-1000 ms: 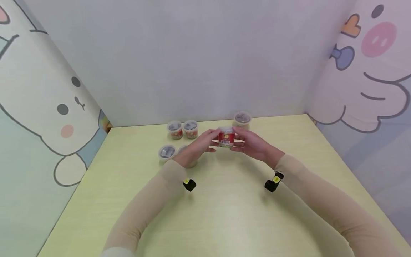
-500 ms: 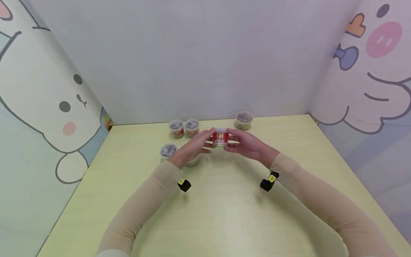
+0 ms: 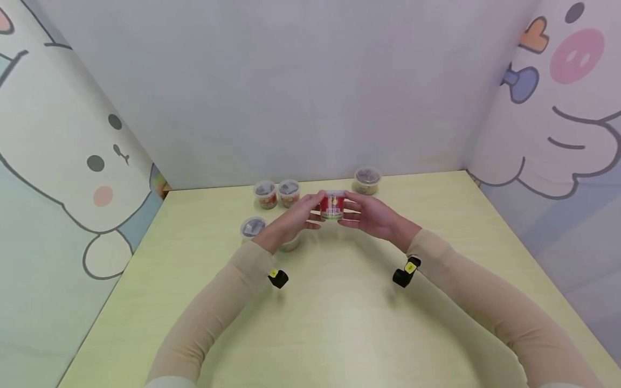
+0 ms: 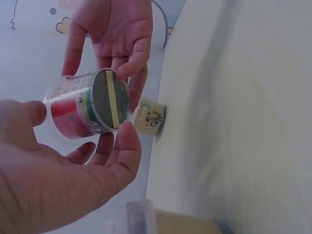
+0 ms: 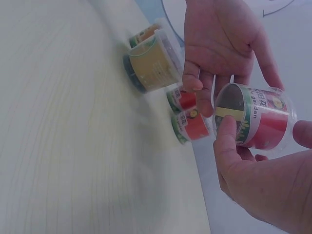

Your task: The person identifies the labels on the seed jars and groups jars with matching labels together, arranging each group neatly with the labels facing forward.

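Both hands hold one small clear plastic cup [image 3: 332, 205] with a red label, raised over the table. My left hand [image 3: 292, 220] grips its left side, thumb near the lid and fingers lower down. From the other side my right hand [image 3: 377, 215] pinches it the same way. In the left wrist view the cup's [image 4: 73, 108] dark base shows, crossed by a pale yellow strip, with fingertips at the base's edge. The right wrist view shows the red label [image 5: 271, 122] with a flower picture and printed letters.
Two red-labelled cups [image 3: 266, 195] [image 3: 289, 194] stand at the back left. Nearer, a lidded cup [image 3: 253, 227] and another cup [image 3: 291, 245] are partly covered by the left arm. A tan cup [image 3: 367, 181] stands behind the right hand. A grey wall rises behind the table [image 3: 330, 323].
Both hands have shifted slightly left with the red-labelled cup, away from the tan cup behind. The cup has turned a little between the fingers. In the last half second little has moved.
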Motion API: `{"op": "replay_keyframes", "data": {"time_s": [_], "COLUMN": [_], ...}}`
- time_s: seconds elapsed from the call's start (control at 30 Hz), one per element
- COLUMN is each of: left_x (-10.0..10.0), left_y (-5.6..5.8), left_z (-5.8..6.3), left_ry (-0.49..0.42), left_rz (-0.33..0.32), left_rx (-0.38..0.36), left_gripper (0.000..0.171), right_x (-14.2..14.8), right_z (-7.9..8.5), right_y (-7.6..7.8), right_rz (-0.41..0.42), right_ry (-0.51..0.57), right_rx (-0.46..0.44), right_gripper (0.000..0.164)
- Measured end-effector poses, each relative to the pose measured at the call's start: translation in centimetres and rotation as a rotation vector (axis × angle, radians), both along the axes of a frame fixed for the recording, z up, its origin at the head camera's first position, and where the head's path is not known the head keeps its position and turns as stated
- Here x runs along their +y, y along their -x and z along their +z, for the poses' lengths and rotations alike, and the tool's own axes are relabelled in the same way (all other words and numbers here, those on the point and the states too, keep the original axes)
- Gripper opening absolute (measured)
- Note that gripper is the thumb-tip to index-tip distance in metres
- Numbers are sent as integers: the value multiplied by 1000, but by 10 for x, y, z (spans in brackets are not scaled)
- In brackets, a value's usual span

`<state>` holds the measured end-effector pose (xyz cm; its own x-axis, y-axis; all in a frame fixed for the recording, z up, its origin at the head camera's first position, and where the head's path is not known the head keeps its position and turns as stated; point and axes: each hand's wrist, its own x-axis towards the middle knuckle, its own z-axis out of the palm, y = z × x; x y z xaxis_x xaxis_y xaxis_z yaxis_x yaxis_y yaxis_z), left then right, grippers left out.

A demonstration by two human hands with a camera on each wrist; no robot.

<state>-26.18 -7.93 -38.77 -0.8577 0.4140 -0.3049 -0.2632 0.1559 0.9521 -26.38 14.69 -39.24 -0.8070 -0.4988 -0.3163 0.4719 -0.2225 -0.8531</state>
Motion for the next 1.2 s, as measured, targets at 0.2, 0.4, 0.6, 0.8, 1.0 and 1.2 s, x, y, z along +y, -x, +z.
{"op": "replay_keyframes", "data": {"time_s": [0.2, 0.4, 0.6, 0.8, 1.0, 1.2], "left_x": [-2, -2, -1, -3, -4, -6], "left_y": [0, 1, 2, 3, 4, 3], "left_z": [2, 3, 5, 6, 8, 8], "left_ry": [8, -3, -7, 7, 16, 11], "left_rz": [5, 5, 7, 3, 3, -7], "left_rx": [14, 9, 22, 21, 31, 21], "left_gripper": [67, 66, 66, 67, 68, 68], "right_x": [-1, 0, 1, -1, -3, -3], "right_z": [1, 3, 5, 6, 7, 5], "right_y": [1, 3, 4, 6, 7, 7], "right_rz": [16, 47, 59, 55, 49, 55], "right_ry": [-25, -37, -48, -48, -61, -54], "right_rx": [35, 65, 85, 68, 81, 84], "right_gripper": [39, 41, 44, 41, 43, 42]}}
